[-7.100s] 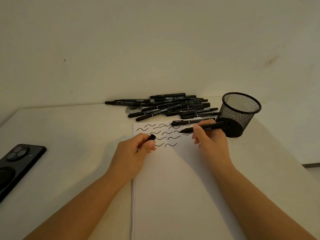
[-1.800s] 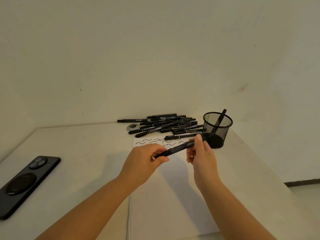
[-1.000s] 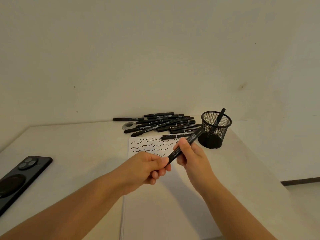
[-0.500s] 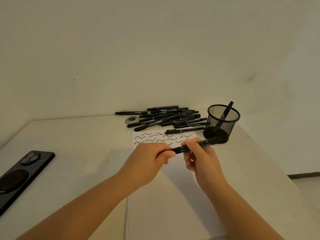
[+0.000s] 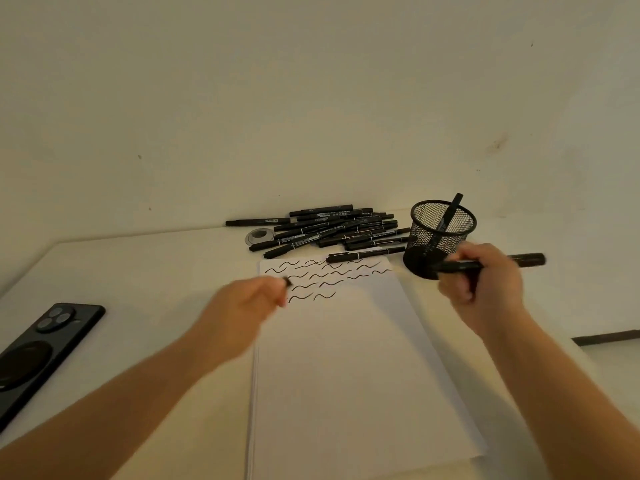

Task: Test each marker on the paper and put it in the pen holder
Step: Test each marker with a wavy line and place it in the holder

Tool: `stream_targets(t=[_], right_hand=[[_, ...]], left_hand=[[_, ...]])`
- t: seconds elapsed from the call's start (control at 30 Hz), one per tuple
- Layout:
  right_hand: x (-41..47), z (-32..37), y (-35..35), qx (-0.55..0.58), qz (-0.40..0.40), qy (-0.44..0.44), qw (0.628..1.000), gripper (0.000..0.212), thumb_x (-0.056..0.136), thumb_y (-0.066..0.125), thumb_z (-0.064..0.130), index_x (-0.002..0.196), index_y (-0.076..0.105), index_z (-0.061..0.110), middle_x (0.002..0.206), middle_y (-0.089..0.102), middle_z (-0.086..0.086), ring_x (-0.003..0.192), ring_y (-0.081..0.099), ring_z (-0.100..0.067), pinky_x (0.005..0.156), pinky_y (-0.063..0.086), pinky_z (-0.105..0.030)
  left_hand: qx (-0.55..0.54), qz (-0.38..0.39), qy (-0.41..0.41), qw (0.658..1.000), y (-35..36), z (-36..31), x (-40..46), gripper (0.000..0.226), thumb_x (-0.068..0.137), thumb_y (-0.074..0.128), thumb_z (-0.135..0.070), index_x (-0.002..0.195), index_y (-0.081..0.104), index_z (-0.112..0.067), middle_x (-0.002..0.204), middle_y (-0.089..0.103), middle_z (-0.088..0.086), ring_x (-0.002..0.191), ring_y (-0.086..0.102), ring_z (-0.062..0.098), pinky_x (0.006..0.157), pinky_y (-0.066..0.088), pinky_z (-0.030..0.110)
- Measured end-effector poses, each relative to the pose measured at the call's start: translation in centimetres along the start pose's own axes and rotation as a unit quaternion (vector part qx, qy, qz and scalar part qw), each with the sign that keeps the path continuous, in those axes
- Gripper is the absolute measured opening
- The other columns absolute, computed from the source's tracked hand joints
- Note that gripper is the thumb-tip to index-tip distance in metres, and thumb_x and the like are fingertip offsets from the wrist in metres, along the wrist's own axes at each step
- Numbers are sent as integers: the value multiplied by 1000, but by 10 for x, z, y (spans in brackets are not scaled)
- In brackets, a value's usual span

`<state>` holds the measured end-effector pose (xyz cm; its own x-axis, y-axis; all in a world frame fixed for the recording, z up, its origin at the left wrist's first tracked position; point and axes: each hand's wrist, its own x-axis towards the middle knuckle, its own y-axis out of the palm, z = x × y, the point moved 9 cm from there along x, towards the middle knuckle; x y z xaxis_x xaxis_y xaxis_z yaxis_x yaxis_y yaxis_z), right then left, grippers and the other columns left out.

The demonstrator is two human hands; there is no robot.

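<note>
beside the pen holder (image 5: 442, 226), right hand (image 5: 485, 289) clamped on marker (image 5: 491, 264), left hand (image 5: 242, 306) pinching cap (image 5: 287, 282)

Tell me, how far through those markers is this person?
Barely started. One marker stands in the mesh pen holder, and the paper carries rows of test squiggles. The right hand holds another marker; the left hand pinches what looks like its cap. The pile of markers still waits.
</note>
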<state>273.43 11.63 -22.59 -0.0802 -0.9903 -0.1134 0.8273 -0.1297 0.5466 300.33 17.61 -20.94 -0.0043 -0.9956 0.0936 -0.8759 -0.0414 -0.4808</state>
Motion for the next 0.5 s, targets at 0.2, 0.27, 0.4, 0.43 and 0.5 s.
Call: stream_targets(t=[0.2,0.27,0.4,0.43,0.5], right_hand=[[9,-26,33,-373,82,-73,921,8,82,65,12,80,64,19,64,61,5,55,54,-4,48,41,-14],[15,-32,32,-354,46,-77,931,7,83,64,16,85,66,23,71,65,5,59,58,-1,52,42,-12],[20,-53,46,-388,49,-76,917,13,89,55,28,78,62,24,68,66,5,53,59,6,50,41,-12],[21,-58,46,-393,46,-84,915,14,89,54,26,77,62,23,67,67,3,53,58,6,49,41,-9],[23,-60,40,-403,23,-108,909,11,88,55,21,80,61,18,67,67,1,55,59,5,50,42,-5]], left_hand=[[102,23,30,994,15,9,16,30,94,46,-23,67,57,-32,56,63,-19,54,56,-4,60,40,8],[127,42,46,990,34,10,13,24,94,45,-28,74,56,-34,69,68,-16,67,62,-3,71,48,19],[209,43,91,973,50,10,13,25,94,40,-40,97,59,-24,92,69,-2,86,62,16,77,48,41],[207,42,97,972,52,11,12,27,94,40,-40,99,59,-22,93,69,0,86,61,18,77,47,43],[180,47,90,978,53,17,11,25,94,41,-39,98,58,-21,94,70,2,87,62,20,76,47,46]])
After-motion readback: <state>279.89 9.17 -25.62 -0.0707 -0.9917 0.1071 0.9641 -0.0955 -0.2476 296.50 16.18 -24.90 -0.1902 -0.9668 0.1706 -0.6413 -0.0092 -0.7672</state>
